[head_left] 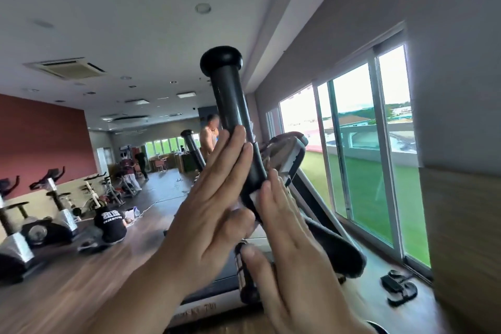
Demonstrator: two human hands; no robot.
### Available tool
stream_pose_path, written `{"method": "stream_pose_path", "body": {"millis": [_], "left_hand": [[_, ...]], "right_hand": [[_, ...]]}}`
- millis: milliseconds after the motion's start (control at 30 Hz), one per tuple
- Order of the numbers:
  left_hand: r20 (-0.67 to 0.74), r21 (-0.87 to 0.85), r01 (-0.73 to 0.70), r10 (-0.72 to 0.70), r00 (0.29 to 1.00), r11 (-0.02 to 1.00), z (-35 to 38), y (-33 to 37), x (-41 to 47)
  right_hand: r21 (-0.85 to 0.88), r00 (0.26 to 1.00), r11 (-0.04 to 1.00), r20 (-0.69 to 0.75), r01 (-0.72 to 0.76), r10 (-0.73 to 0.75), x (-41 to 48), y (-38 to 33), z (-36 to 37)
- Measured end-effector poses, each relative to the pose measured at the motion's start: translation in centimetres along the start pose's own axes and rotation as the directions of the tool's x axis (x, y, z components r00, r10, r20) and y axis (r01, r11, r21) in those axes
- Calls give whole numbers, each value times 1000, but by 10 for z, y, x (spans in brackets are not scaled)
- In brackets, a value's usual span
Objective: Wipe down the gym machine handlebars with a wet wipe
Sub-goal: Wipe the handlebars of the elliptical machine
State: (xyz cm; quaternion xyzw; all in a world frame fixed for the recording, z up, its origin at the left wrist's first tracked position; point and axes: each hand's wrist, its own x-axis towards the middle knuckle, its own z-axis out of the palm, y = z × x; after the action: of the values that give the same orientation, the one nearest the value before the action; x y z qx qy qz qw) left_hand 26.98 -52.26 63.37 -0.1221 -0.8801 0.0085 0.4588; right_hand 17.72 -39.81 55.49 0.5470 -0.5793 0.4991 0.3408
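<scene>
My left hand (211, 198) and right hand (287, 230) are raised with fingers straight, pressed flat against opposite sides of the black handlebar (233, 116), which rises tilted between them to a round knob. A sliver of white wet wipe (253, 198) shows under my right fingertips, against the bar's lower part. Beyond stands the machine's console (287, 154). Farther left, a person (111, 228) crouches on the wooden floor (67, 279) near exercise bikes (59, 198).

The handlebar (233, 106) had open air around its upper shaft and knob; the left hand (214, 198) and right hand (287, 238) flanked its lower part, the console (287, 154) close behind it
</scene>
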Motion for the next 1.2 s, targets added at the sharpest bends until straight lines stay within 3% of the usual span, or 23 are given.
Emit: {"method": "stream_pose_path", "body": {"millis": [67, 200, 367, 567, 633, 733, 833, 867, 967, 1033, 1100, 1200], "left_hand": [[-14, -38, 4, -5, 1000, 999, 4, 0, 0], [-70, -104, 9, -16, 997, 995, 11, 5, 0], [-106, -146, 58, -74, 992, 988, 18, 12, 0], [-150, -178, 109, -137, 979, 978, 25, 18, 0], [-152, -159, 123, -148, 977, 980, 25, 18, -1], [-150, -118, 118, -135, 979, 986, 26, 17, -1], [-154, -97, 98, -112, 982, 990, 29, 19, 1], [-161, -95, 102, -116, 980, 990, 31, 19, 1], [-176, -92, 109, -124, 977, 990, 33, 20, -1], [-173, -90, 109, -123, 977, 990, 33, 19, -2], [-172, -84, 116, -129, 977, 990, 34, 20, -2], [-169, -85, 117, -131, 977, 989, 36, 21, -2]], "right_hand": [[-69, 997, 996, 60, 54, -50, 0, 1, 1], [-40, 983, 995, 163, 92, -84, 26, -2, -6], [-162, 967, 977, 236, 139, -98, -9, 17, -12], [218, 955, 976, 290, 2, -67, 39, 15, -26], [214, 940, 973, 341, -82, 4, 33, 21, -31], [264, 935, 961, 353, -87, -13, 17, 22, -45], [435, 925, 876, 380, -206, 29, 50, 31, -39], [493, 886, 839, 463, -228, -31, 44, 40, -36], [579, 880, 749, 474, -322, 12, 47, 93, -28], [530, 837, 772, 547, -350, 4, 46, 67, -43], [517, 804, 679, 564, -522, 189, 51, 58, -49], [609, 784, 562, 609, -559, 120, 74, 40, -50]]}}
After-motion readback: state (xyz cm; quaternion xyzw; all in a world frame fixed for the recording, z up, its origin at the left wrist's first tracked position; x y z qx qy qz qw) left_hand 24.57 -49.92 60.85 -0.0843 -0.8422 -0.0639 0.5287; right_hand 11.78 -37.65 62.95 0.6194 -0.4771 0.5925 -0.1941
